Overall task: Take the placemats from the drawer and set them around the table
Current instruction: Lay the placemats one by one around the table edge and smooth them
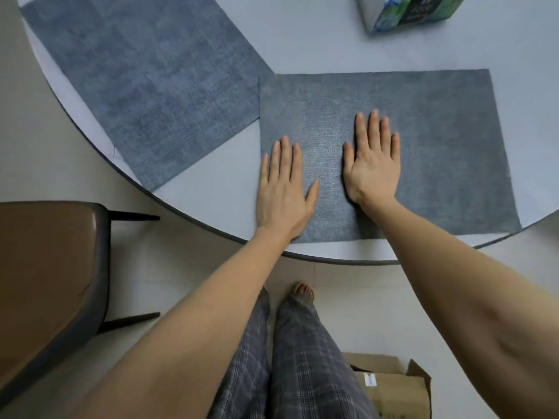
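Note:
Two grey-blue woven placemats lie on the round white table (317, 31). The near placemat (438, 152) sits square to the table's front edge, right in front of me. My left hand (282, 189) presses flat on its left part, fingers spread. My right hand (373, 161) lies flat, palm down, near its middle. Neither hand grips anything. The far placemat (145, 80) lies at an angle along the table's left rim, and its corner meets the near mat's top left corner.
A tissue box (408, 10) with a green and blue print stands on the table at the back right. A brown chair (45, 282) with dark legs stands at my left. An open cardboard box (396, 385) sits on the floor by my feet.

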Available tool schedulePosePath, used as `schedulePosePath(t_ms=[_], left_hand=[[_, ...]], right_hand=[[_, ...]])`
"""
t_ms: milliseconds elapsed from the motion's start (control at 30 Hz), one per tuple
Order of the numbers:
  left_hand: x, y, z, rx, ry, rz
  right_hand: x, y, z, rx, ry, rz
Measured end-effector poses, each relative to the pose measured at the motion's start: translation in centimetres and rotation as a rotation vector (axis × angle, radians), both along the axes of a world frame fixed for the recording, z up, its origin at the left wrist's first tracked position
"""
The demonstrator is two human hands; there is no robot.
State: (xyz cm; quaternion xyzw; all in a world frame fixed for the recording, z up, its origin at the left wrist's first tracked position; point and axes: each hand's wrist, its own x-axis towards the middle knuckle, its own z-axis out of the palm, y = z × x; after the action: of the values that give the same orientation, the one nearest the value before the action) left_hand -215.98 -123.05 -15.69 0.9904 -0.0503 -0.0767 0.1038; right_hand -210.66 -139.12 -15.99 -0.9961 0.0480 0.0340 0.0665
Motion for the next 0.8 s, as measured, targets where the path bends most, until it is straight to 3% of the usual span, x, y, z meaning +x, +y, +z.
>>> schedulePosePath(t_ms=[167, 333, 567, 800], left_hand=[[-3.8, 2.6, 0.0, 0.004, -0.021, -0.118], [-4.7, 5.2, 3.2, 0.152, 0.179, -0.14], [3.9, 6.5, 13.2, 0.006, 0.379, 0.057], [11.0, 10.0, 19.0, 0.05, 0.293, 0.079]], right_hand=[[0.1, -0.4, 0.1, 0.039, 0.019, 0.018], [0.5, -0.8, 1.8, 0.087, 0.148, 0.082], [2.7, 0.0, 9.7, 0.179, 0.341, 0.177], [9.7, 2.2, 16.7, 0.188, 0.278, 0.375]])
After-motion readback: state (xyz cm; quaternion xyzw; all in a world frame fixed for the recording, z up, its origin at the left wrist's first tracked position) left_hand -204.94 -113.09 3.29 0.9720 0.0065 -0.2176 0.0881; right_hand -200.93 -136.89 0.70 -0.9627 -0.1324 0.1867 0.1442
